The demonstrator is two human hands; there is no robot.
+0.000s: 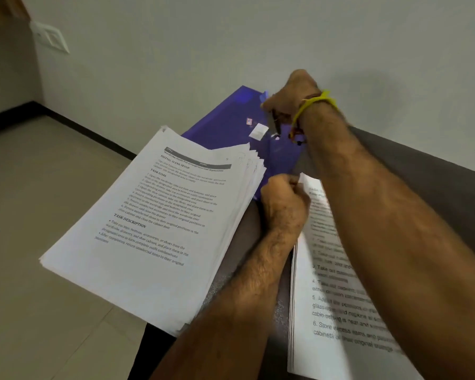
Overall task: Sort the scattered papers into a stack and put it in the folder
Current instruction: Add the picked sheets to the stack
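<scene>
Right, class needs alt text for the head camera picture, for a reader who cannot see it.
A person's left hand grips the top edge of a paper stack on a dark table, while the right hand reaches to a blue folder by the wall. A second stack overhangs the table's left edge.

Plain pale wall point(176, 64), white switch plate point(50, 37), beige tiled floor point(39, 187), dark skirting point(66, 122), dark tabletop point(422, 171)

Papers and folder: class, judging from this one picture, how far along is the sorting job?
Done: most sheets sit in one big stack. In hand: the left hand grips a second bundle, while the right hand reaches over the blue folder. Left: merging both piles and putting them in the folder.
</scene>
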